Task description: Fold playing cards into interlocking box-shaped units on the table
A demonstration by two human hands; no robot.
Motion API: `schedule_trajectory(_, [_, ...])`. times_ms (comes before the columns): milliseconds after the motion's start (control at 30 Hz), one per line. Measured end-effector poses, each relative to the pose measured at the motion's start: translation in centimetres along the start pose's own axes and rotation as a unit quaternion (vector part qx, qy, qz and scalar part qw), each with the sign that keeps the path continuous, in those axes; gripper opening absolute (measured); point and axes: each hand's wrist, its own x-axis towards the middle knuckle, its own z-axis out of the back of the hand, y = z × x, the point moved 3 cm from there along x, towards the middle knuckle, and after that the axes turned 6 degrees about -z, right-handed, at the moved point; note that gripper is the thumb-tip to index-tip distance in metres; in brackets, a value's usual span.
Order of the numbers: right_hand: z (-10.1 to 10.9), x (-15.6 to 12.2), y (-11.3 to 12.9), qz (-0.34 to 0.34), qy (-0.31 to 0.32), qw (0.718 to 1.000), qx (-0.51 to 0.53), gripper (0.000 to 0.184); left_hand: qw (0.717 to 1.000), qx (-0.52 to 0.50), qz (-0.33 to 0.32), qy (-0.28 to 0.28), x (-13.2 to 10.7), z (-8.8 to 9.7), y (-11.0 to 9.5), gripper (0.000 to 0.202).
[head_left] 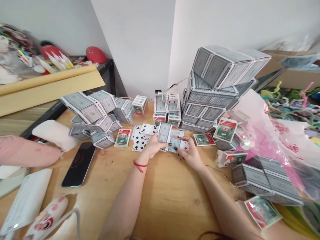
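Fingers of our left hand (152, 148) close narrowly around a grey-backed packet (164, 132) of playing cards. The thumb is on the near face and the dark-nailed fingertips wrap the far one. The packet stands almost upright, with its long axis pointing up and away from us, and it rises just above the knuckles. Our right hand (192, 154) sits just to the right, fingers curled down on a few fanned cards (178, 144) held low over the table (170, 200). These lie nearly flat with their long axis running left to right, and their left edge meets the foot of the packet, so both hands touch the cards at one spot. A red string bracelet (139, 164) circles our left wrist.

Just beyond the left hand lie face-up cards (141, 137) showing black spade pips. One card peeking out at the right hand's fingertips carries a red diamond, but we cannot read its index with any certainty. A red-and-green card box (123, 137) lies further left, and another card box (204, 139) lies just beyond the right hand. The print on both is too small to read.

Farther out, cubes folded from cards pile up on the left (92, 110), and a taller stack of cubes (212, 86) rises beyond the right hand. A dark smartphone (79, 164) lies well to the left, and pink wrapping film (260, 140) lies off to the right.
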Motion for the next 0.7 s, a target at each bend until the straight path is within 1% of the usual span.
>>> schedule_trajectory(67, [0.3, 0.0, 0.3, 0.069, -0.018, 0.996, -0.061, 0.052, 1.0, -0.018, 0.011, 0.011, 0.0, 0.6, -0.3, 0.048])
schedule_trajectory(133, [0.3, -0.1, 0.4, 0.103, -0.01, 0.99, -0.098, 0.064, 0.999, -0.024, 0.022, 0.003, -0.1, 1.4, -0.6, 0.049])
schedule_trajectory(167, [0.2, -0.1, 0.4, 0.102, 0.002, 0.989, -0.103, 0.068, 0.999, -0.022, 0.029, -0.004, -0.1, 1.9, -0.8, 0.049])
schedule_trajectory(200, [0.1, -0.2, 0.3, 0.095, 0.012, 0.99, -0.101, 0.069, 0.999, -0.026, 0.035, 0.001, -0.1, 2.2, -0.9, 0.05])
schedule_trajectory(333, [-0.2, -0.6, 0.0, 0.062, 0.031, 0.996, -0.064, 0.063, 0.999, -0.041, 0.031, 0.015, -0.1, 2.8, -1.0, 0.054])
schedule_trajectory(500, [-0.5, -0.7, -0.5, 0.014, 0.069, 0.997, 0.012, 0.058, 0.998, -0.038, 0.036, 0.019, 0.0, 2.5, -1.0, 0.054])
schedule_trajectory(600, [-0.6, -0.8, -0.7, -0.002, 0.089, 0.996, 0.019, 0.056, 0.999, -0.028, 0.036, 0.008, 0.0, 2.2, -1.0, 0.053])
schedule_trajectory(700, [-0.6, -0.9, -0.6, -0.012, 0.086, 0.996, 0.022, 0.053, 0.999, -0.015, 0.035, 0.004, -0.1, 2.1, -1.0, 0.051])
